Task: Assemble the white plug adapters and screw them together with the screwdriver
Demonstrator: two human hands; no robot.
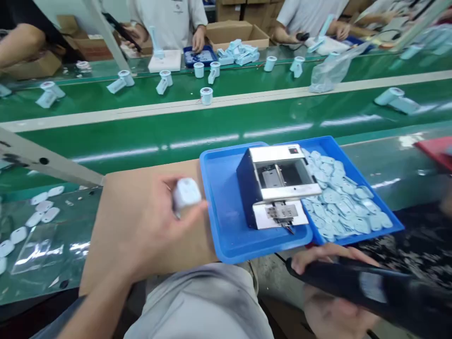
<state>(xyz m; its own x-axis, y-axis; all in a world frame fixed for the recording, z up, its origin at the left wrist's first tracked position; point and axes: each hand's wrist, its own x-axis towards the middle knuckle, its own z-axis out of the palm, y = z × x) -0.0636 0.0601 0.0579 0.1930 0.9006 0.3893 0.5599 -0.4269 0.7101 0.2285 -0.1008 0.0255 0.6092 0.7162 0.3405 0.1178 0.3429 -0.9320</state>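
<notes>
Appears mid-handling, w/ just one piece lifted: holding a small, rounded, pale-blue plastic part [187, 192] over a brown cardboard sheet [116, 202], just beside a blue plastic tray [226, 207]. Not yet touching that part w/ any tool. Calls next, by judgement, for a steady hold on the part and a careful swing of the tool, kept clear of the tray rims.

Grasping the part in the L hand [160, 207]: half open, curled round it, thumb to the near side. Can't tell exact fingertip contacts, too blurred. Gripping a long black tool w/ a pale label [348, 281] in the R hand [325, 306]: wrapped round the body, near the front of the trays, well apart from the part.

See, in that tray, a boxy silver-and-black metal device [287, 190]. Note, just R of it, a 2nd blue plastic tray [395, 226] heaped w/ flat pale-blue plastic pieces [348, 207]. Note also similar loose pieces [34, 219] on the glass-topped desk [21, 292], far L, plus a long green conveyor [148, 136] beyond.
</notes>
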